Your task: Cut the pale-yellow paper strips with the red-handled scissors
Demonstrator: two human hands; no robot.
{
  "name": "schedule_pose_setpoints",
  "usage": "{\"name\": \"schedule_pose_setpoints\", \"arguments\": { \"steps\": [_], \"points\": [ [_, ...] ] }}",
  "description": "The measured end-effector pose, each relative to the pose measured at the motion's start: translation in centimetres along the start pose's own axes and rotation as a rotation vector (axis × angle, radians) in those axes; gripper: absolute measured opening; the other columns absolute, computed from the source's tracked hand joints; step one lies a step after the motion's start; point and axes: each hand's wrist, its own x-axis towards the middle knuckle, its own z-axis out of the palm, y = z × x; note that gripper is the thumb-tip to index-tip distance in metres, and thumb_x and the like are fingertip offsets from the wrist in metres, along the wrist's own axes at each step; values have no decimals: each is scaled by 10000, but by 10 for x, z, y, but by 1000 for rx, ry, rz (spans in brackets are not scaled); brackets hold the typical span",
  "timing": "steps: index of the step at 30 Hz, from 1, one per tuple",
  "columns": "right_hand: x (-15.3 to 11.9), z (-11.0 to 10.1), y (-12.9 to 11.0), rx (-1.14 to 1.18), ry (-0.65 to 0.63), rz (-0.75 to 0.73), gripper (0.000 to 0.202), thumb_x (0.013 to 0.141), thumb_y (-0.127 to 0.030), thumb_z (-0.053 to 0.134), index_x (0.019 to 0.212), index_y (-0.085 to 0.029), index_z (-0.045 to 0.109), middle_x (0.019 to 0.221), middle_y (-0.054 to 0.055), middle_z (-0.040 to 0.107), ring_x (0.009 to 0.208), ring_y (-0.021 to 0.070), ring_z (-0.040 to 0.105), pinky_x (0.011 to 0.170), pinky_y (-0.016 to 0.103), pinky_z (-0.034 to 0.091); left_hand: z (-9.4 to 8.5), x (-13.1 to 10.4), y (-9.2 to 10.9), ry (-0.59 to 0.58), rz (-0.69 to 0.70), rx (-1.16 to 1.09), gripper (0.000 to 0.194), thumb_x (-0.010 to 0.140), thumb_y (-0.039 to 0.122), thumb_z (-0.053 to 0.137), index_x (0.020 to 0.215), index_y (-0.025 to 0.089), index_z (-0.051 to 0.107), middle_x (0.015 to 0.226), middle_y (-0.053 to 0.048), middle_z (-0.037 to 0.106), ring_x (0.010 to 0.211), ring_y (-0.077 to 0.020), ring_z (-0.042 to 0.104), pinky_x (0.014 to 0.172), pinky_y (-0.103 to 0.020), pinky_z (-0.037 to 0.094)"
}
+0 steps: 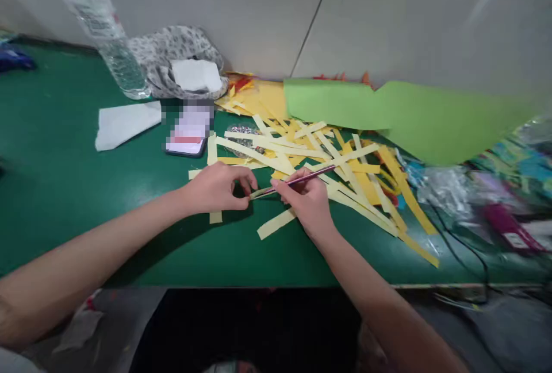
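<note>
My right hand (308,195) grips a slim, dark-red, pen-like stick (318,172), its lower end pointing left. At that end is a narrow pale-yellow paper strip (260,193), pinched between the thumb and fingertips of my left hand (222,187). Whether the strip is wrapped around the stick or just touches it, I cannot tell. Below my right hand, one cut paper strip (276,224) pokes out over the green tabletop. A loose heap of pale and deeper yellow strips (302,146) lies beyond both hands, some passing under my right hand.
A phone (190,129), a white paper piece (125,123) and a plastic bottle (116,57) stand or lie at the left, beside a spotted cloth bag (181,39). Green sheet (336,103) leans by the wall. Plastic bags (448,192) and black cables (466,243) sit right.
</note>
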Motion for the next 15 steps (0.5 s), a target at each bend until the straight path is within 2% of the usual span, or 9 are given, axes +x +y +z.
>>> {"name": "schedule_pose_setpoints", "arguments": {
  "steps": [15],
  "points": [
    [-5, -2, -1, 66, 9, -11, 274, 646, -297, 727, 642, -200, 471, 483, -66, 519, 454, 85, 497, 473, 223, 409, 4, 1, 0, 7, -12, 1, 207, 625, 187, 607, 821, 222, 663, 753, 38, 702, 523, -86, 549, 519, -205, 391]
  ]
}}
